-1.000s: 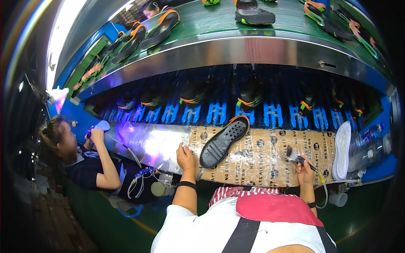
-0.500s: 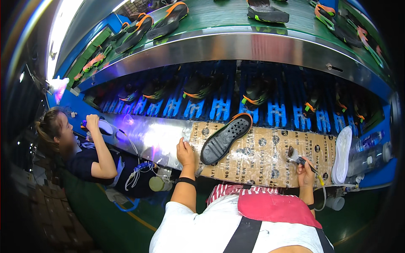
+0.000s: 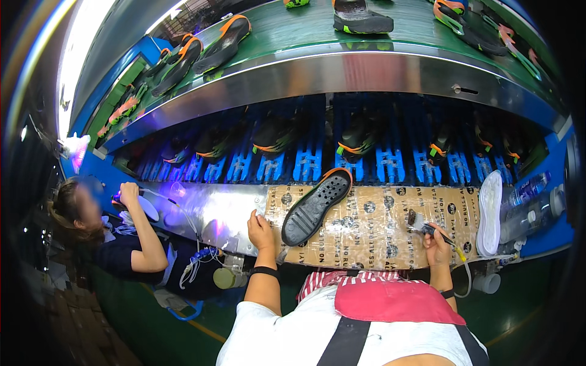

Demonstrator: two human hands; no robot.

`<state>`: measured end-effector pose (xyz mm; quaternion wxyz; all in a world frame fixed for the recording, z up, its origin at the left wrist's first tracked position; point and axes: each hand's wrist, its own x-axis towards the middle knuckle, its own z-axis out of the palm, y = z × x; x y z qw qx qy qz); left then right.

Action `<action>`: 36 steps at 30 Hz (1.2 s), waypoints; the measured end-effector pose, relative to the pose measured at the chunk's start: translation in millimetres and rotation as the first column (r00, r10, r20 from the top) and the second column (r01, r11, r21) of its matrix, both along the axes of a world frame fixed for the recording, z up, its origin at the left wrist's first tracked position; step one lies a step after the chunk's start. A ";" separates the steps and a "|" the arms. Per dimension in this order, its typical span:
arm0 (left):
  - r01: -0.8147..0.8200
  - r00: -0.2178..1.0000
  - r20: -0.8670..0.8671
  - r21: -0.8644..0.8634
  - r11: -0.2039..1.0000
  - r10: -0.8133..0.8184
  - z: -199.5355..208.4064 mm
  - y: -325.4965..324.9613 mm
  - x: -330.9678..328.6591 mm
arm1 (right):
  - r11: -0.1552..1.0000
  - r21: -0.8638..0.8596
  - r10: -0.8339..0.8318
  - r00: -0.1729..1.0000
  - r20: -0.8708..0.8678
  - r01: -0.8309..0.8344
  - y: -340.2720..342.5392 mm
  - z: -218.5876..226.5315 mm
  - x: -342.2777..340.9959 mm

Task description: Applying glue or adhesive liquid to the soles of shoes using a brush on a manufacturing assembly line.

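- The left hand (image 3: pixel 260 230) rests on the near edge of the workbench (image 3: pixel 213 210), fingers loosely curled and holding nothing, just beside the heel end of a black shoe sole (image 3: pixel 316 206).
- The black shoe sole lies tread-up and slanted on the cardboard sheet (image 3: pixel 378 229) that covers the bench under clear film, with an orange rim showing at its far tip.
- The right hand (image 3: pixel 436 244) is closed around a small brush (image 3: pixel 421 222), whose dark head points left over the cardboard, well apart from the sole.
- A white sole (image 3: pixel 489 213) lies on edge at the right end of the cardboard, with clear plastic bottles (image 3: pixel 528 198) just beyond it.
- Behind the bench, dark shoes with orange trim sit on blue racks (image 3: pixel 308 163); above them, more shoes lie on a green conveyor belt (image 3: pixel 305 30).
- At the left, another person (image 3: pixel 104 235) leans on the bench, holding a white sole (image 3: pixel 146 207).
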<state>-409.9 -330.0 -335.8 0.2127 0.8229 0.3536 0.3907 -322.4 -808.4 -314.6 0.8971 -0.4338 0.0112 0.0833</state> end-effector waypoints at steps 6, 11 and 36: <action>0.010 1.000 0.004 0.030 0.999 -0.010 3.0 -3.1 1.4 | 1.000 -0.001 -0.006 1.000 0.001 0.006 -0.9 2.0 -0.3; -0.006 1.000 -0.002 0.011 1.000 0.006 4.3 -2.6 -0.7 | 1.000 0.009 0.002 1.000 0.004 -0.002 -0.3 0.0 0.4; 0.004 1.000 0.025 0.034 0.999 -0.005 -3.4 0.0 0.1 | 1.000 -0.010 -0.014 1.000 -0.002 0.014 -0.1 -0.1 -0.4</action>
